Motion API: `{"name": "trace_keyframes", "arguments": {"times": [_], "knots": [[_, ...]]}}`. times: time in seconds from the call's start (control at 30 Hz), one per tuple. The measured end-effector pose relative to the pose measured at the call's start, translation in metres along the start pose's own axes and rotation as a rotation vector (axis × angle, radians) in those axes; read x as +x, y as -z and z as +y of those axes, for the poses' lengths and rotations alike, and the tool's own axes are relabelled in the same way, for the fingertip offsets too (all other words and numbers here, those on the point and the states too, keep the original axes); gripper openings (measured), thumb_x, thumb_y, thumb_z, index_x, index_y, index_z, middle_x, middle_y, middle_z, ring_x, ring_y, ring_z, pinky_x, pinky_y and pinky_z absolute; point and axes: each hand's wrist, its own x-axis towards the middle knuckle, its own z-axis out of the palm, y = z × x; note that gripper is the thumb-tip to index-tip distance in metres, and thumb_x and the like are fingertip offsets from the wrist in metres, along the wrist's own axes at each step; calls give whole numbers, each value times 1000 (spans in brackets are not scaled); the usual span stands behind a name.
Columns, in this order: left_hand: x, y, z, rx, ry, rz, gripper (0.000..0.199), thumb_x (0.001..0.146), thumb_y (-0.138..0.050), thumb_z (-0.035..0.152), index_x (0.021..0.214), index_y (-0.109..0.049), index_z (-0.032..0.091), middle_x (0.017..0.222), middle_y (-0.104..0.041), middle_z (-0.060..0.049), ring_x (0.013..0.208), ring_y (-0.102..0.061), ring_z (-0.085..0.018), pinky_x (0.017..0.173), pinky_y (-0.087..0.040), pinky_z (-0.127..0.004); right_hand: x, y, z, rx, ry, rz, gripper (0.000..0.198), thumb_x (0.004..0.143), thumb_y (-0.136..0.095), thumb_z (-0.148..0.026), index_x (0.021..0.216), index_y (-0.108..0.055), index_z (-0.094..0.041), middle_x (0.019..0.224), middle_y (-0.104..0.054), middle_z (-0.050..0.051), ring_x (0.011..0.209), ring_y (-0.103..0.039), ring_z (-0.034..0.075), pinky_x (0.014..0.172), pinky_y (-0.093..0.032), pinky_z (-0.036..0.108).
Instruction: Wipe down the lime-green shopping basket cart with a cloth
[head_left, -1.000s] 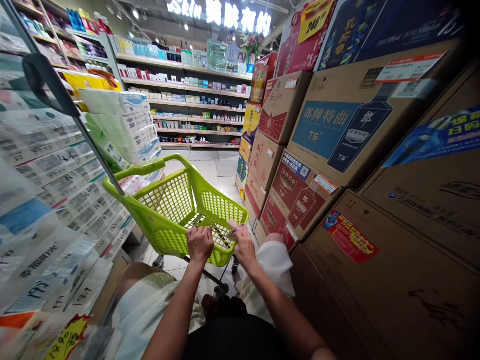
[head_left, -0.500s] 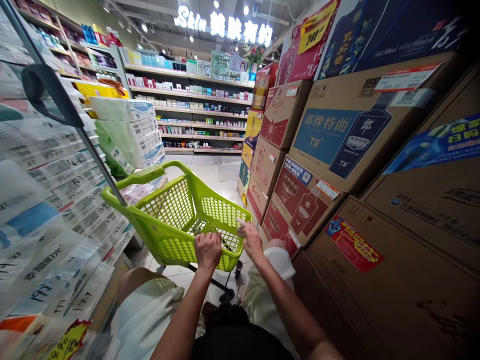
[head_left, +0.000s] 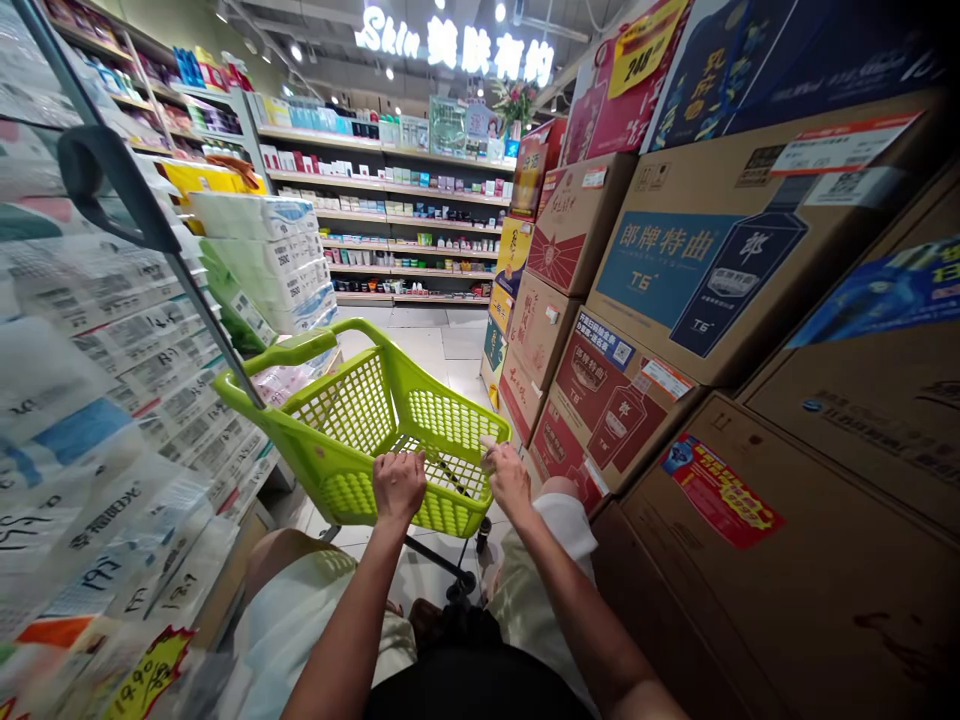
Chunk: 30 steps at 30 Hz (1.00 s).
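Note:
A lime-green shopping cart [head_left: 330, 490] with a perforated plastic basket stands in front of me, its basket holding nothing I can see. My left hand [head_left: 400, 487] is closed over the near rim of the basket, knuckles up. At the basket's right corner, my right hand [head_left: 508, 478] is curled round the rim. The fingertips of both hands are partly hidden behind the plastic. A grey pole with a dark loop handle [head_left: 112, 190] rises at the cart's left end.
Stacked cardboard cartons [head_left: 667, 250] wall the right side closely. Plastic-wrapped paper packs [head_left: 150, 350] are piled on the left. Ahead, tiled floor [head_left: 461, 343] runs to shelves of small boxed goods [head_left: 405, 215] beneath a lit sign.
My left hand has shifted slightly left along the near rim. My right hand stays at the corner. The cart and surroundings sit slightly farther right in view.

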Motion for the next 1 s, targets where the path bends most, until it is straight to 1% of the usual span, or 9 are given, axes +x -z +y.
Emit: {"name": "trace_keyframes", "arguments": {"times": [0.13, 0.23, 0.33, 0.43, 0.57, 0.63, 0.73, 0.87, 1.0], "knots": [[-1, -2, 0, -13, 49, 13, 55, 105, -26, 43, 79, -70, 23, 79, -74, -11, 82, -59, -27, 92, -36, -44, -51, -13, -37, -79, 9, -37, 59, 79, -48, 3, 125, -69, -26, 115, -67, 11, 126, -51, 27, 118, -36, 44], [0, 1, -4, -26, 52, 11, 55, 105, -26, 43, 78, -70, 22, 78, -73, -12, 82, -60, -28, 93, -36, -44, -67, -9, -50, -70, 30, -64, 59, 82, -49, 3, 128, -67, -29, 116, -67, 9, 127, -52, 26, 118, -37, 44], [-1, 3, -4, -9, 51, 15, 56, 105, -26, 43, 74, -69, 23, 74, -71, -12, 81, -59, -27, 90, -36, -43, -66, 0, -43, -60, 24, -51, 56, 81, -49, 3, 122, -69, -29, 126, -67, 7, 130, -52, 24, 114, -43, 39], [-2, 0, 2, 33, 43, 41, 55, 105, -27, 43, 75, -69, 23, 74, -71, -11, 78, -59, -26, 88, -35, -42, -61, 0, -36, -74, -20, -15, 52, 80, -48, 4, 114, -71, -27, 133, -66, 7, 130, -54, 24, 108, -46, 36], [-2, -4, 17, 54, 52, 73, 55, 106, -26, 42, 76, -69, 22, 75, -73, -11, 78, -59, -26, 89, -35, -43, -54, -9, -45, -120, -64, 9, 57, 76, -49, 4, 121, -69, -24, 119, -70, 12, 123, -57, 28, 112, -43, 43], [-1, -3, 22, 47, 66, 59, 56, 106, -25, 42, 77, -69, 21, 76, -73, -13, 80, -60, -27, 89, -35, -43, -51, -9, -48, -141, -76, 20, 57, 74, -49, 5, 120, -69, -22, 120, -70, 14, 126, -56, 29, 113, -41, 45], [-1, 1, 21, 23, 61, 15, 57, 106, -26, 43, 76, -69, 21, 77, -74, -13, 81, -60, -27, 89, -35, -44, -52, 3, -37, -106, -75, 5, 54, 73, -46, 6, 111, -71, -24, 129, -67, 11, 126, -57, 26, 108, -46, 38], [-2, 5, 16, -4, 24, -25, 58, 105, -25, 45, 75, -69, 22, 79, -75, -12, 84, -59, -28, 90, -36, -44, -62, 22, -22, -53, -75, -27, 60, 75, -42, 6, 116, -70, -27, 133, -67, 5, 119, -63, 20, 97, -52, 28], [-2, 5, 20, -17, 87, -48, 57, 105, -25, 44, 80, -72, 21, 82, -75, -14, 86, -60, -29, 93, -35, -47, -73, 12, -40, -73, -39, -49, 51, 82, -44, 4, 115, -71, -25, 134, -66, 9, 127, -59, 24, 106, -49, 35]]}}
